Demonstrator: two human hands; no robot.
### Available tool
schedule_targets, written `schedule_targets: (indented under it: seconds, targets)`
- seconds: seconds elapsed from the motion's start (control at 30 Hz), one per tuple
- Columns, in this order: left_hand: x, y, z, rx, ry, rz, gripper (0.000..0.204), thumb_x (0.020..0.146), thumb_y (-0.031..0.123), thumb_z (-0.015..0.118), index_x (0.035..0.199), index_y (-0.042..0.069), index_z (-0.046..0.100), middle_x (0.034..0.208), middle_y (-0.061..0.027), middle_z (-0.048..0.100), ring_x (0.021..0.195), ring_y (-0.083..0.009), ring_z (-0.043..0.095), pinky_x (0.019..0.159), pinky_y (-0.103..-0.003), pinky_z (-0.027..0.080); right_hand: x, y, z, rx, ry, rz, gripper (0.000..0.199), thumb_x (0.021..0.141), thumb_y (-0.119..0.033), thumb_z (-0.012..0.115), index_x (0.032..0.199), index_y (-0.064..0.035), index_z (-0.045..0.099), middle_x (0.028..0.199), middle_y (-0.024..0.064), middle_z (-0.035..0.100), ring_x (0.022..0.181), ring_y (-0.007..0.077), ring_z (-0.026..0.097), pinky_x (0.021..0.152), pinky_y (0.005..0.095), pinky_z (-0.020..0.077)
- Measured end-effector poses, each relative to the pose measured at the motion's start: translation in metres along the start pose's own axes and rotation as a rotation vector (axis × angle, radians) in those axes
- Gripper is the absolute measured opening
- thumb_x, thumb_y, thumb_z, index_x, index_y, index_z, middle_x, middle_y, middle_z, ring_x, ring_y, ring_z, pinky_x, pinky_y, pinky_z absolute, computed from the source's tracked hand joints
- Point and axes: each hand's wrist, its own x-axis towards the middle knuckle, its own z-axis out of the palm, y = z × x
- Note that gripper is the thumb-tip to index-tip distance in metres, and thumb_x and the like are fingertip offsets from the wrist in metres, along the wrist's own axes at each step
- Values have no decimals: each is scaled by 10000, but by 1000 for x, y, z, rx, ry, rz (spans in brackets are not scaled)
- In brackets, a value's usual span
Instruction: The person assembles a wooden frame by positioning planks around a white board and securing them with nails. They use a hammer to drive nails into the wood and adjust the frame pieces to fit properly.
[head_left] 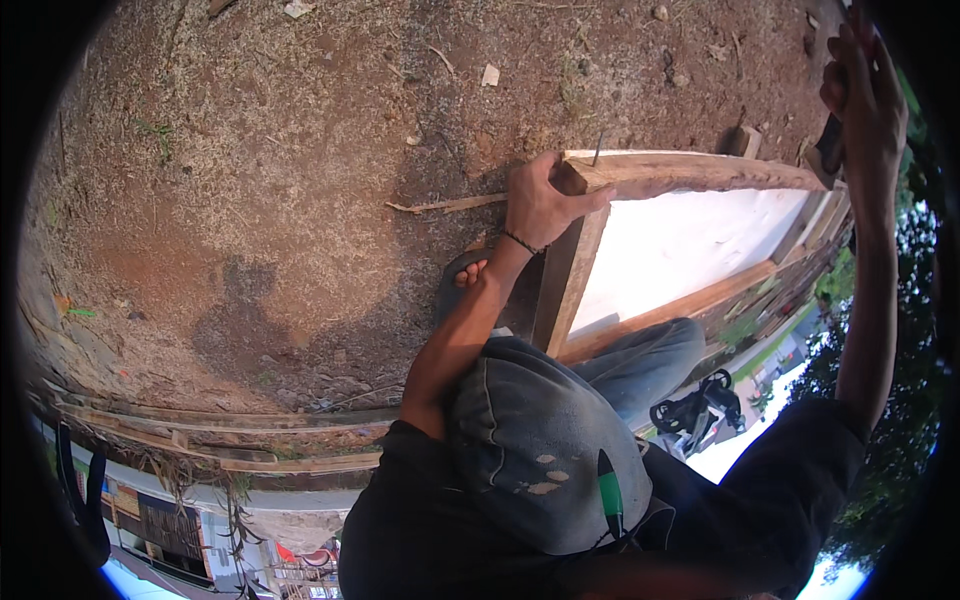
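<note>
I see left hand half-closed around brown rectangular wooden frame, thin grey metal nail seemingly part-driven; right hand curled, hold unclear

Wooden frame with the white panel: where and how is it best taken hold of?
The wooden frame is probably best gripped at its upper-left corner, coming from the left, as the left hand does. The timber end is exposed there, letting thumb and fingers wrap it. The nail standing up nearby favours keeping fingers outboard.
</note>
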Motion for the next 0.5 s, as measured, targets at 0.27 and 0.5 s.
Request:
schedule_targets:
  seconds: [0.27, 0.5]
  targets:
    - [-2, -10, 5, -13, 8, -28, 539, 707, 462, 924, 846, 11, 662, 676, 15, 629, 604, -57, 563, 541, -249, 466, -11, -27, 1, -129, -563, 204, 501, 1047, -217, 597, 1508, -54, 490, 657, -86, 468, 468, -18, 376, 407, 188, 296]
    - [-2, -4, 5, -79, -50, -66, 534, 706, 445, 925, 888, 8, 679, 692, 15, 641, 618, -47, 568, 551, -240, 473, -88, 23, 41, -281, -417, -220, 180, 946, -114, 638, 1076, -9, 572, 807, 143, 600, 702, 253, 590, 561, 383, 442]
